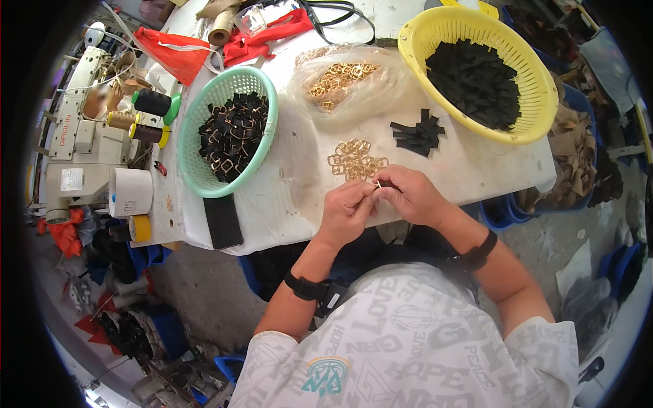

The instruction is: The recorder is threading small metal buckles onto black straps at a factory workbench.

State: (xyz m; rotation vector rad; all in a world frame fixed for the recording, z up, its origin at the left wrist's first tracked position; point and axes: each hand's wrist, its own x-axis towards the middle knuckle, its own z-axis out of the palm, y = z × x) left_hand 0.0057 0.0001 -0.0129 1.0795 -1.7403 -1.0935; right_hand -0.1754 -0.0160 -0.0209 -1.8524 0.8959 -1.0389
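Note:
My left hand (347, 209) and my right hand (411, 195) meet fingertip to fingertip above the near edge of the table, both pinched closed. A small gold buckle (378, 183) shows partly at my right fingertips; the rest is covered by fingers. Whatever my left fingers grip is hidden. Just beyond my hands lies a loose pile of gold square buckles (355, 158). To the right of that pile is a small heap of black fabric strips (419, 132).
At left, a green basket (269, 139) holds black strips fitted with gold buckles, with a black phone (222, 223) below it. Behind are a plastic bag (309, 102) of gold buckles and a yellow basket (541, 102) of black strips. A sewing machine (85, 143) and thread spools (151, 102) stand at far left.

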